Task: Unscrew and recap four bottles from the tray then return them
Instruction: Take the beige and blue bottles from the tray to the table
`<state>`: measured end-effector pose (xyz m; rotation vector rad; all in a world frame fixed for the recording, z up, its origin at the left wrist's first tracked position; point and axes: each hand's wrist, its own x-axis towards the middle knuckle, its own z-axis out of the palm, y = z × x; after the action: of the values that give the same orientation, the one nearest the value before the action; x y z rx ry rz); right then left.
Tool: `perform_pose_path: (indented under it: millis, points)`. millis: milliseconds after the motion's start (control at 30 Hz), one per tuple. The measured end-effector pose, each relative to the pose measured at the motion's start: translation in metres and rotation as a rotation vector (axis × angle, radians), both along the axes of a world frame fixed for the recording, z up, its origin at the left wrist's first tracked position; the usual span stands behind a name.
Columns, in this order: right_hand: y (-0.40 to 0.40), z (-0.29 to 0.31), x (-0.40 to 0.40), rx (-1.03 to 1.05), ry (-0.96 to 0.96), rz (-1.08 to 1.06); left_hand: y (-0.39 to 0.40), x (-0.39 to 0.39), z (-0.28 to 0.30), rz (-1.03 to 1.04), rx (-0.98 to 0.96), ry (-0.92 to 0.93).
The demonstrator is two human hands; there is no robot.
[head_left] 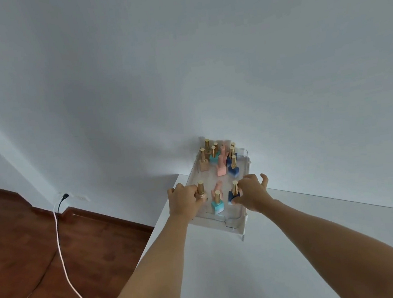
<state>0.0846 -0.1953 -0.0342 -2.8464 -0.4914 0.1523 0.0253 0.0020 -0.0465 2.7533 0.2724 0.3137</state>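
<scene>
Clear tray [236,224], raised on short white legs at the far corner of a white table [227,278], against the wall. Left hand [183,201]: fingers curled round the base of a beige bottle [202,195] at the tray's near-left end, gold cap standing clear above the knuckles; grip appears closed on it. Right hand [252,192]: thumb and forefinger pinching the base of a dark blue bottle [234,193], remaining fingers spread loosely beyond it. Between the two sets of fingers: a teal bottle [217,203] and, just behind it, a pink bottle [218,187], both untouched. Beyond the fingertips, at the tray's far end: a cluster of further bottles [220,158], gold-capped and pink-capped, packed close. Whether either held bottle has left the tray floor cannot be told. Handling advice, as judgement: lift each straight up to clear the rim and the teal neighbour, keep hold of the square base, not the cap, then bring one to the open table so the other hand can turn the cap. Brands, labels, writing: none legible; bottles too small and soft in this view.
</scene>
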Motion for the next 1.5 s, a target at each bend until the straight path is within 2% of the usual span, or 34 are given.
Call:
perform_pose_path:
  millis: [200, 267, 333, 500, 700, 933, 1333, 1500]
  points:
    - [-0.005, 0.025, 0.009, 0.079, 0.009, -0.061, 0.010, 0.014, 0.028, 0.023, 0.031, 0.030]
    - [-0.079, 0.077, -0.025, 0.219, -0.148, -0.140, -0.055, -0.006, 0.091, -0.096, 0.094, -0.086]
    - [-0.081, 0.086, -0.015, 0.196, -0.146, -0.149, -0.059, 0.001, 0.105, -0.093, 0.108, -0.079]
    - [-0.082, 0.091, -0.018, 0.179, -0.145, -0.142, -0.059, 0.008, 0.098, -0.089, 0.110, -0.090]
    - [-0.152, 0.100, -0.036, 0.203, -0.123, -0.236, -0.127, 0.005, 0.104, -0.243, -0.006, -0.117]
    - [-0.229, 0.075, -0.058, 0.174, -0.117, -0.350, -0.205, -0.006, 0.079, -0.391, -0.162, -0.032]
    - [-0.310, 0.002, -0.113, 0.134, 0.027, -0.460, -0.280, -0.040, -0.006, -0.457, -0.217, 0.146]
    - [-0.321, -0.035, -0.140, 0.145, 0.128, -0.475, -0.289, -0.057, -0.046, -0.456, -0.164, 0.230]
